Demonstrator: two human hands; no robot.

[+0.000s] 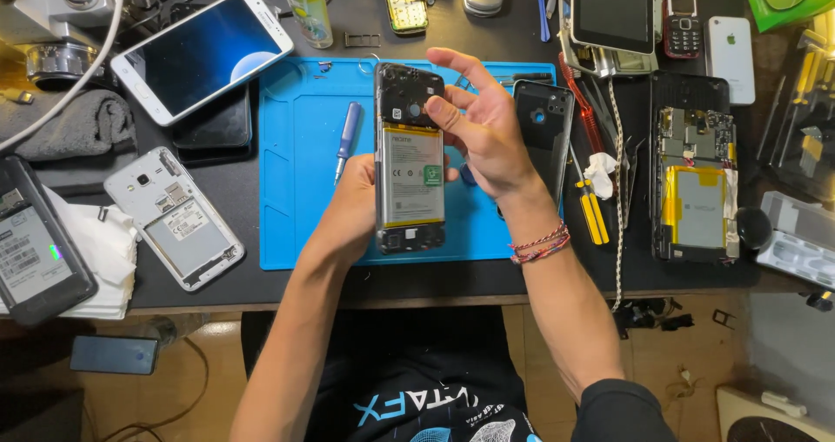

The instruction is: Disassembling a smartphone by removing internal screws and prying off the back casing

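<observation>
2 hands hold 1 opened smartphone point(410, 159) upright above the blue repair mat point(296, 190). The left hand point(352, 207) is wrapped around the phone from behind, fingers mostly hidden, gripping its lower half. The right hand point(483, 129) rests on the phone's upper right edge, thumb and forefinger pinched at the camera end, the other fingers spread loose.

Judging by what shows, the back is already off: the battery with its yellow edging and the black board covers at top and bottom lie bare, and a dark rear cover point(544, 133) lies on the mat just right of the phone. The battery and covers are still seated, so the inner parts look untouched.

No trays or boxes with contents can be made out. A blue-handled screwdriver point(347, 137) lies on the mat left of the phone; a second stripped phone point(696, 185) lies well right of it.
</observation>
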